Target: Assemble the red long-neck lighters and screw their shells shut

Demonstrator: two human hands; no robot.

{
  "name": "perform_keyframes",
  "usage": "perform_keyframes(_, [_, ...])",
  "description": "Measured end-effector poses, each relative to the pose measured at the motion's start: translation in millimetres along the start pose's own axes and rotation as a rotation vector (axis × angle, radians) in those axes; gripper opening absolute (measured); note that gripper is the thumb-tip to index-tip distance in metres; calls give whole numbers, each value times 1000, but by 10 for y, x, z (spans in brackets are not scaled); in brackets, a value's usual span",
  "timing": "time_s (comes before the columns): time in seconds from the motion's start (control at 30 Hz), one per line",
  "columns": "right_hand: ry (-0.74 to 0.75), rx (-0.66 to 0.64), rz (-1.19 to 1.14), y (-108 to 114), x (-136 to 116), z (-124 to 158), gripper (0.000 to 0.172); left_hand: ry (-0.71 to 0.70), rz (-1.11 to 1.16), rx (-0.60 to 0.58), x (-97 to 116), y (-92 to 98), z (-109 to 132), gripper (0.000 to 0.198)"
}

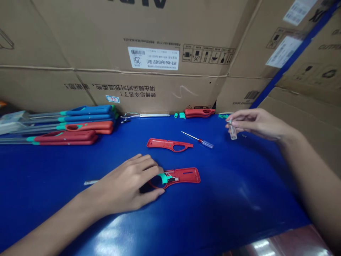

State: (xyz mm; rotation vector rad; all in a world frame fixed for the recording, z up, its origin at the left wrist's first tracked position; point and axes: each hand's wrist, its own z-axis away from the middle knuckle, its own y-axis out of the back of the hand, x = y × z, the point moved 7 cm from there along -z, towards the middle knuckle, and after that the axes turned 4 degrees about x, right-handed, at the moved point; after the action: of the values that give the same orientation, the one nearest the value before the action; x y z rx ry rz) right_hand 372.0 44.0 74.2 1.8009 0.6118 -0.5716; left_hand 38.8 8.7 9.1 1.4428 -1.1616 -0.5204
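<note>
My left hand (137,181) is closed over the handle end of a red half-shell of a long-necked lighter (189,175), which lies on the blue table. Inside that shell sit a green trigger (163,177), a black part and thin wires. The tip of its metal tube (90,182) pokes out beyond my wrist. Over at the right, my right hand (253,122) pinches a small clear lighter fuel tank (233,132) above the table. Between the hands lie the other red half-shell (170,144) and a screwdriver (199,140) with a clear handle.
Assembled blue, orange and red lighters (77,124) are stacked at the left. Along the back lie a metal tube (154,115), small green parts (182,115) and more red shells (199,112). Large cardboard boxes (103,42) wall off the table's rear and right side.
</note>
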Motion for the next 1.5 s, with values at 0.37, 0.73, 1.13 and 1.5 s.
perform_keyframes(0.37, [-114,-282,-503,-426,-18,45,25,20,17,-26,-41,-24,14,20])
perform_keyframes(0.73, [-167,-480,-668,-1130,-308,282,25,-1,-2,42,9,40,25,47])
perform_keyframes(1.13, [142,-518,-289,-1554,-1048,626,12,38,36,-37,5,-15,21,35])
perform_keyframes(1.5, [567,-144,30,-1547,-1082,835,16,-12,-21,5,16,29,6,40])
